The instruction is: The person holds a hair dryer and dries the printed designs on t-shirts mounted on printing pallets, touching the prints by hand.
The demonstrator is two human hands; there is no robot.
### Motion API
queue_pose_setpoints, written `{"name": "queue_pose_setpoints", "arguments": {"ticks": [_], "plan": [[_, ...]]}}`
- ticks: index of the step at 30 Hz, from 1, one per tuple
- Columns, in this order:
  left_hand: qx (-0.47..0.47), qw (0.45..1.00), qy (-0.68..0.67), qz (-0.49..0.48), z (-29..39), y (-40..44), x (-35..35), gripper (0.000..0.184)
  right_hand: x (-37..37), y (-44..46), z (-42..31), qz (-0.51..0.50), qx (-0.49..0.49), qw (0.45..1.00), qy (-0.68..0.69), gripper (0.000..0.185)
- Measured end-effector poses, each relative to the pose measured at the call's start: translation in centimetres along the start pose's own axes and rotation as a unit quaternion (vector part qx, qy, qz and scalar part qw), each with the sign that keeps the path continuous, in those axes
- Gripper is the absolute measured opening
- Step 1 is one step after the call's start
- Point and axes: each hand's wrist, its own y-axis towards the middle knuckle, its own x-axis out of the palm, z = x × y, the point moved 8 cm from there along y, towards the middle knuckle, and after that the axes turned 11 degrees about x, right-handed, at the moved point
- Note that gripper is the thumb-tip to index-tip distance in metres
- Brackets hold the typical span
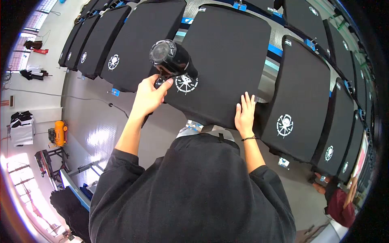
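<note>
My left hand point(148, 95) is wrapped round the handle of a black hair dryer point(172, 58). Its round grille faces up toward me, and the barrel end is just over a white round print point(186, 86) showing a dark figure. That print is on a black garment point(227, 52) stretched smooth over a flat board in front of me. With fingers stretched out, my right hand point(244, 114) lies on the garment's near right edge. A dark bracelet point(250, 138) circles that wrist. The dryer hides part of the print.
More boards covered in black cloth with the same white print, such as one garment point(300, 105) on the right, stand in a row both ways. A cable point(73, 96) hangs at left. An orange machine point(60, 133) stands on the floor. Another person point(342, 206) is at lower right.
</note>
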Motion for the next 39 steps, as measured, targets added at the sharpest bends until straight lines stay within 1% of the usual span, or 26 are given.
{"name": "queue_pose_setpoints", "arguments": {"ticks": [2,5,7,9,10,12,13,14,15,16,17,19,21,22,23,25,26,27,29,31,32,33,35,36,37,39], "plan": [[-0.009,1.000,-0.008,-0.024,-0.1,-1.1,0.6,0.034,-0.3,-0.3,0.4,-0.005,0.003,1.000,0.019,0.043],[-0.044,0.999,0.006,-0.023,-0.1,-3.6,-0.4,0.033,-0.8,-0.7,0.8,-0.010,0.000,1.000,0.009,0.044],[-0.036,0.999,0.003,-0.015,-0.2,-4.4,-0.8,0.031,-1.4,-1.1,1.2,-0.015,0.002,1.000,0.022,0.042],[-0.031,0.996,0.057,0.055,-0.3,-4.9,-2.2,0.028,-1.6,-1.7,1.5,-0.021,0.003,0.999,0.034,0.042],[-0.035,0.996,0.046,0.065,-0.9,-4.4,-2.4,0.028,-1.6,-1.9,1.7,-0.036,0.006,0.998,0.051,0.043],[-0.046,0.994,-0.046,0.083,-1.6,-3.6,-2.1,0.030,-2.0,-2.3,1.7,-0.040,0.004,0.997,0.063,0.045],[-0.045,0.991,-0.094,0.081,-1.7,-3.1,-1.8,0.031,-2.3,-2.6,2.0,-0.046,0.022,0.995,0.082,0.045],[-0.037,0.991,-0.104,0.069,-2.0,-2.6,-1.6,0.032,-2.5,-3.1,2.0,-0.027,-0.007,0.997,0.071,0.044],[-0.032,0.994,-0.077,0.074,-1.4,-2.4,-1.5,0.029,-2.7,-3.5,1.9,-0.006,-0.034,0.998,0.056,0.043],[-0.002,0.998,-0.032,0.060,-0.6,-2.1,-1.3,0.029,-2.6,-4.0,2.5,-0.017,-0.014,0.997,0.075,0.038],[0.028,0.999,0.013,0.045,0.1,-1.7,-1.2,0.030,-3.2,-4.4,2.4,-0.003,-0.011,0.996,0.083,0.030],[0.027,0.999,-0.005,0.042,0.6,-1.5,-0.5,0.029,-4.5,-5.4,2.3,0.044,-0.012,0.993,0.111,0.018],[0.033,0.998,-0.057,-0.005,0.4,-1.3,0.8,0.030,-5.6,-6.4,3.0,-0.002,0.082,0.990,0.110,0.013],[0.032,0.997,-0.062,-0.025,1.1,-1.5,1.6,0.030,-6.7,-6.8,3.1,0.045,0.085,0.988,0.119,0.020],[0.027,0.997,-0.066,-0.042,2.0,-1.9,2.7,0.030,-8.1,-7.0,3.3,0.049,0.089,0.989,0.110,0.020],[0.052,0.993,-0.063,-0.083,4.0,-3.0,5.3,0.033,-11.2,-7.6,4.1,0.070,0.158,0.983,0.058,0.024],[0.059,0.989,-0.069,-0.119,5.1,-3.7,6.9,0.042,-12.6,-7.5,5.2,0.110,0.141,0.983,0.051,0.027],[0.039,0.990,-0.046,-0.125,6.0,-4.5,8.3,0.050,-14.3,-7.4,6.5,0.126,0.154,0.979,0.046,0.021],[0.055,0.980,-0.034,-0.186,8.7,-5.9,11.9,0.033,-17.4,-7.0,9.9,0.203,0.148,0.966,0.069,0.015],[0.057,0.967,-0.077,-0.237,10.3,-6.9,15.9,0.033,-20.1,-6.5,13.4,0.213,0.139,0.967,-0.009,0.018],[0.081,0.962,-0.097,-0.244,11.2,-7.3,18.0,0.030,-21.4,-6.2,14.5,0.204,0.145,0.968,-0.018,0.017],[0.092,0.960,-0.079,-0.251,12.1,-7.6,19.9,0.028,-22.5,-5.9,16.3,0.210,0.127,0.969,-0.039,0.019],[0.111,0.958,-0.063,-0.257,13.8,-8.0,23.2,0.042,-23.7,-5.6,19.4,0.225,0.097,0.965,-0.093,0.022],[0.113,0.958,-0.078,-0.252,14.5,-8.2,25.0,0.042,-23.9,-5.6,21.6,0.199,0.117,0.967,-0.105,0.027],[0.108,0.961,-0.073,-0.246,15.1,-8.4,26.5,0.042,-24.4,-5.8,23.4,0.194,0.113,0.970,-0.097,0.027],[0.105,0.973,-0.035,-0.202,16.3,-8.6,28.7,0.043,-24.9,-6.3,26.1,0.169,0.119,0.969,-0.136,0.033]]}}
